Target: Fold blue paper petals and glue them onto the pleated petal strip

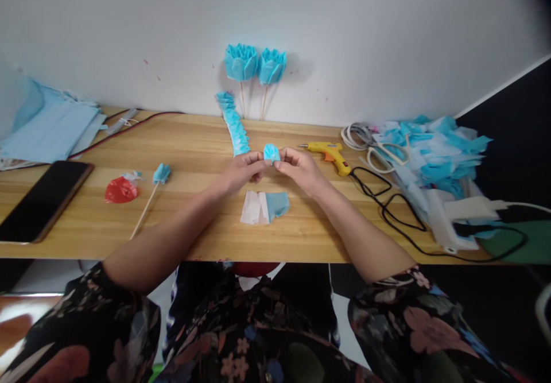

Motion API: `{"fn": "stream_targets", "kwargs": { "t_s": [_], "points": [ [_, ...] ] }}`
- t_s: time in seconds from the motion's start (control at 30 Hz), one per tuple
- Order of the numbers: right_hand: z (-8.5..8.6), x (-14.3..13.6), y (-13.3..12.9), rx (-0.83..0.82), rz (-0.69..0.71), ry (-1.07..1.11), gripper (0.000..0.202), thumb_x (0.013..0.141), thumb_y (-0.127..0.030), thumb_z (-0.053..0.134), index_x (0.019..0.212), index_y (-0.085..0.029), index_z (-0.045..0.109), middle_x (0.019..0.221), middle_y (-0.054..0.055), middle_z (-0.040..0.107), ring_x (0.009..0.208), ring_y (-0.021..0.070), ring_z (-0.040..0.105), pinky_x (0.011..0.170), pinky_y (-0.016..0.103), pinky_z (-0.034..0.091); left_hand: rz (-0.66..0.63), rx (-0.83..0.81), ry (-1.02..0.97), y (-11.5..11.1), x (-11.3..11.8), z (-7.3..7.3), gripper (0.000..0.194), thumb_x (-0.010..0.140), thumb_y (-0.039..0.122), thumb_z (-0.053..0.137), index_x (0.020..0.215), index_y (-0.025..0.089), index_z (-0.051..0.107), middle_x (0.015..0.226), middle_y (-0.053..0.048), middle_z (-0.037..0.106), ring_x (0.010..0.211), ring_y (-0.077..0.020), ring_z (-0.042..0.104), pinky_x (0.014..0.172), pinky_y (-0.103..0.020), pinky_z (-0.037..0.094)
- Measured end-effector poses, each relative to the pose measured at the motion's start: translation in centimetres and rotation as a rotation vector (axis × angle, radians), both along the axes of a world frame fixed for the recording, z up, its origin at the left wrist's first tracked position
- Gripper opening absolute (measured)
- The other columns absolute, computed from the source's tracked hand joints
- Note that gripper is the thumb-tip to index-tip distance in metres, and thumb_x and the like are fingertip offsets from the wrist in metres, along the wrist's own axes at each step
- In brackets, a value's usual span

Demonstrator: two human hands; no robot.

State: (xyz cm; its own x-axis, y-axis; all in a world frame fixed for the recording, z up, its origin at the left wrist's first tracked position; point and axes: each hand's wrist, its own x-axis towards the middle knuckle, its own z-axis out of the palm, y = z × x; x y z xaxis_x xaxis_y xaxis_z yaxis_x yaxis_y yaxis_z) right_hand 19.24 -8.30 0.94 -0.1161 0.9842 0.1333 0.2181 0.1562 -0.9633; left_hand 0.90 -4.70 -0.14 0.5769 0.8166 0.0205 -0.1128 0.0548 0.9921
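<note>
Between my two hands is a small blue fabric petal [271, 153], rounded at the top and pinched at its lower corners. My left hand [246, 169] grips its left side, fingers closed. On its right side, the thumb and fingers of my right hand [298, 167] are closed on it too. Just below, a flat white and blue fabric piece [267, 207] lies on the table. Behind my left hand runs a strip of gathered blue petals [233, 122]. Two finished-looking blue fabric flowers [241, 62] on thin sticks lean against the wall.
A yellow glue gun [329, 152], scissors [387, 156] and tape rolls [358, 136] lie at right, beside a heap of blue scraps [443, 147] and a power strip [443, 228]. At left are a phone [45, 199], face masks [51, 122], red plastic [121, 190] and a blue-tipped stick [146, 208].
</note>
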Motion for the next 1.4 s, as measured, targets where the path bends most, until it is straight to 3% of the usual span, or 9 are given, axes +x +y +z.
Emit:
{"fn": "stream_targets", "kwargs": {
  "t_s": [0.1,0.5,0.8,1.0,1.23,1.4],
  "points": [
    [0.1,0.1,0.0,0.001,-0.007,0.02,0.026,0.076,-0.041,0.069,0.072,-0.022,0.052,0.072,-0.003,0.046,0.068,0.0131,0.04,0.068,0.03,0.032,-0.019,-0.028,-0.045,0.1,-0.2,0.0,0.034,0.082,0.041,0.071,0.065,0.018,0.054,0.057,0.001,0.052,0.052,-0.0083,0.044,0.052,-0.023,0.033],
    [-0.1,0.0,0.1,-0.016,-0.018,-0.001,0.027,0.075,-0.043,0.069,0.073,-0.021,0.053,0.072,-0.003,0.049,0.072,0.0135,0.042,0.069,0.029,0.034,0.146,-0.032,-0.086,0.4,0.0,-0.2,0.022,0.079,0.034,0.071,0.071,0.017,0.059,0.055,0.003,0.052,0.05,-0.0081,0.044,0.052,-0.022,0.033],
    [-0.7,0.1,0.2,-0.019,0.035,-0.041,0.031,0.076,-0.043,0.071,0.071,-0.022,0.049,0.071,-0.004,0.044,0.068,0.0124,0.037,0.064,0.029,0.029,0.157,-0.007,-0.098,0.8,0.0,-0.9,0.029,0.079,0.038,0.076,0.069,0.016,0.06,0.052,0.004,0.051,0.05,-0.0073,0.042,0.053,-0.022,0.031],
    [-0.9,0.2,0.3,-0.009,0.039,-0.039,0.028,0.078,-0.043,0.069,0.074,-0.021,0.052,0.072,-0.004,0.045,0.068,0.0123,0.039,0.065,0.029,0.03,0.156,-0.04,-0.15,0.5,0.1,-0.6,0.026,0.081,0.035,0.076,0.069,0.016,0.062,0.052,0.003,0.052,0.05,-0.0077,0.042,0.054,-0.022,0.032],
    [-0.7,0.1,0.3,-0.014,0.014,-0.046,0.029,0.077,-0.044,0.069,0.073,-0.021,0.051,0.071,-0.004,0.045,0.068,0.0124,0.039,0.065,0.029,0.03,0.123,-0.087,-0.169,0.5,0.1,-0.2,0.043,0.09,0.038,0.071,0.059,0.016,0.053,0.053,0.002,0.049,0.05,-0.0072,0.042,0.053,-0.023,0.032],
    [-0.6,0.0,0.2,-0.045,0.005,-0.039,0.028,0.076,-0.043,0.069,0.074,-0.021,0.052,0.073,-0.004,0.046,0.068,0.0127,0.04,0.066,0.029,0.031,0.164,-0.179,-0.161,0.6,-0.1,0.1,0.035,0.096,0.037,0.065,0.068,0.016,0.06,0.056,0.002,0.051,0.048,-0.0076,0.043,0.052,-0.022,0.033]
  ]
}}
